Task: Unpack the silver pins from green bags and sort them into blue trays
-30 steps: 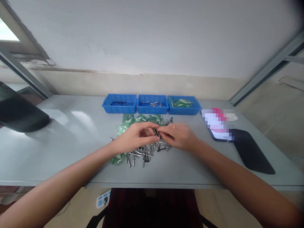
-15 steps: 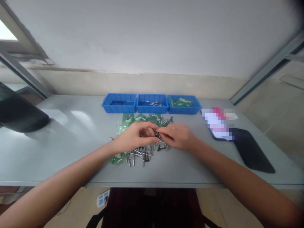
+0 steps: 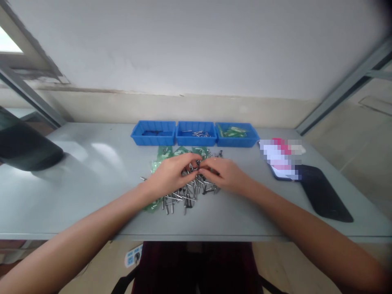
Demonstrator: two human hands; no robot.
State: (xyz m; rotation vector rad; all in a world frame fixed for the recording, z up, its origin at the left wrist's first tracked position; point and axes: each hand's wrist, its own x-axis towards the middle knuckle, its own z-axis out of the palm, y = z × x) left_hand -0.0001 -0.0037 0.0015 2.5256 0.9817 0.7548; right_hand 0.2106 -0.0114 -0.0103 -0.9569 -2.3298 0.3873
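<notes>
My left hand [image 3: 173, 173] is curled over a pile of blind rivets [image 3: 179, 197]. Its thumb and fingertips bend around small metal pieces [image 3: 193, 166], too blurred to name. From the other side, my right hand [image 3: 225, 172] meets it with thumb and fingers drawn together. What lies between the right fingertips is hidden. Some dark screws [image 3: 204, 190] are mixed into the pile's right part. Small green plastic packets [image 3: 165, 152] lie behind and under the left hand.
Three blue bins stand behind the pile: the left bin [image 3: 153, 141] holds a few dark pieces, the middle bin [image 3: 196, 142] silver rivets, the right bin [image 3: 237, 142] green packets. A lit phone [image 3: 278, 163] and a black flat object [image 3: 326, 196] lie right. A dark cylinder [image 3: 30, 147] is left.
Both hands have shifted slightly left, and my right fingertips have moved with them. More of the silver pieces between the hands now shows. Bins and packets have stayed put.
</notes>
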